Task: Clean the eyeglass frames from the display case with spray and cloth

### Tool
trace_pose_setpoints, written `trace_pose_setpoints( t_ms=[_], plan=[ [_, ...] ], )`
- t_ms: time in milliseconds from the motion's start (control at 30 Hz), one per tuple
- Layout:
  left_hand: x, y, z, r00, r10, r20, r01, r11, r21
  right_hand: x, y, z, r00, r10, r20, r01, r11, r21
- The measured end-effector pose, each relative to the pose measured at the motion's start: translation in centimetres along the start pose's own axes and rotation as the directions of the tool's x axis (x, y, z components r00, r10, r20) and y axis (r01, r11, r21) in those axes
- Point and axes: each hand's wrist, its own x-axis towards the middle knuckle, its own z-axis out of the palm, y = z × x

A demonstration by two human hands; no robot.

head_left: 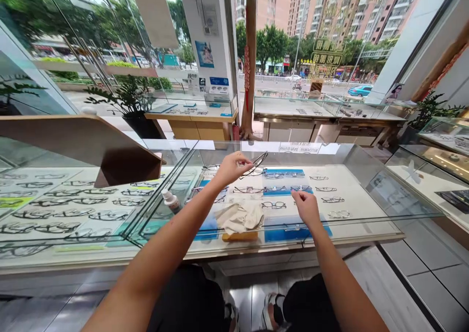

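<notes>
Head view: a crumpled cream cloth (240,218) is laid on the glass showcase (366,229), a white bottle (171,201) set to its left. The right hand (307,206) is curled above displayed frames (274,205); whether anything is gripped cannot be told. Farther in, dark-rimmed glasses (261,160) are pinched by the left hand (232,168) over the showcase, a wooden post (250,49) beyond.

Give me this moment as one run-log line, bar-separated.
left hand: holds glasses above display case | right hand: over display case, grip unclear | cloth: crumpled | bottle: left of cloth
</notes>
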Motion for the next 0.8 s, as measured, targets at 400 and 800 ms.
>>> trace_pose_setpoints(
  t_ms=[400, 800],
  plan=[
    [1.3, -2.8, 2.0, 0.925, -0.279, -0.257, 0.017, 0.707, -0.707, 12.3, -11.3, 7.3, 0.794, -0.606, 0.039, 0.603, 0.779, -0.173],
    [0.4, -3.9, 3.8, 0.956, -0.168, -0.242, -0.037, 0.745, -0.666, 11.3, -8.7, 11.1, 0.903, -0.401, 0.154, 0.325, 0.873, 0.364]
  ],
)
